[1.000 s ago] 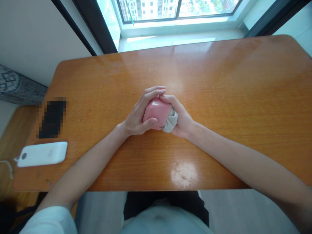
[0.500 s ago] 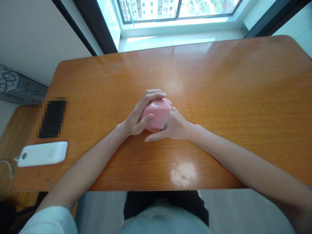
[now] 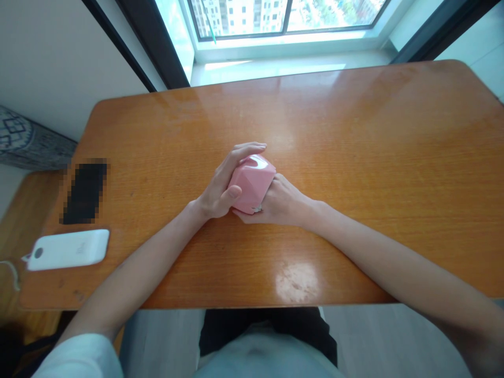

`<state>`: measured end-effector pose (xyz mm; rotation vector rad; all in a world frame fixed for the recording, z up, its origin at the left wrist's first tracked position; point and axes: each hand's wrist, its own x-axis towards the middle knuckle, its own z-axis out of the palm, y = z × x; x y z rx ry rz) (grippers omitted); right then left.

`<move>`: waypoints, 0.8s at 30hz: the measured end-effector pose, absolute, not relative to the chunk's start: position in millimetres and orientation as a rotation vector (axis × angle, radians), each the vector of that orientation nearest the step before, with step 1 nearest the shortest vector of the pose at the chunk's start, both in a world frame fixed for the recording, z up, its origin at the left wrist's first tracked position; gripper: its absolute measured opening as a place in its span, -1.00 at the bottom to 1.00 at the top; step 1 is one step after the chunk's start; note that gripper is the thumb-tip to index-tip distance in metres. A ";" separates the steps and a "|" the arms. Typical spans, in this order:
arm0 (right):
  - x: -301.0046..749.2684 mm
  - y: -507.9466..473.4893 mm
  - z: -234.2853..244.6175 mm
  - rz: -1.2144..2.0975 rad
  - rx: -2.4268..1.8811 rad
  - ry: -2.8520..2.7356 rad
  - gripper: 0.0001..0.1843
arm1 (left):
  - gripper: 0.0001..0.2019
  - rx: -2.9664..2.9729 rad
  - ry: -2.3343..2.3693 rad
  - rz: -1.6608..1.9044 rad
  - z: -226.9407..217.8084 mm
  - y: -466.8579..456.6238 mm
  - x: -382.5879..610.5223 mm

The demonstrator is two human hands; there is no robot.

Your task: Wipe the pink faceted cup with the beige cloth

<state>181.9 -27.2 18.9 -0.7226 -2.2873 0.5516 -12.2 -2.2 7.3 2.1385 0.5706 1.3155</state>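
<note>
A pink, faceted pot (image 3: 254,181) is held between my two hands over the middle of the table (image 3: 354,157). It lies tilted, with its glossy side toward me. My left hand (image 3: 222,189) wraps its left side, fingers over the top and thumb on the near face. My right hand (image 3: 281,202) presses against the pot's right side, its thumb along the lower edge; its other fingers are hidden behind the pot. Some whitish-grey material (image 3: 258,208) shows at the pot's lower right edge, by the right hand; what it is I cannot make out.
On the table's left side lie a dark blurred-out rectangle (image 3: 84,191) and a white, rounded, flat device (image 3: 69,249) with a cable at its left end. A patterned grey fabric item (image 3: 35,139) stands beyond the left edge. A window (image 3: 287,21) lies past the far edge.
The pot has turned in my hands, so more of its facets face me and less grey-white material shows. My right thumb has moved in closer to the pot's lower edge.
</note>
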 end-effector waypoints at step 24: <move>175.2 -18.4 44.8 1.942 -0.808 -1.170 -0.55 | -0.13 2.243 0.474 1.327 5.6 6.3 -14.6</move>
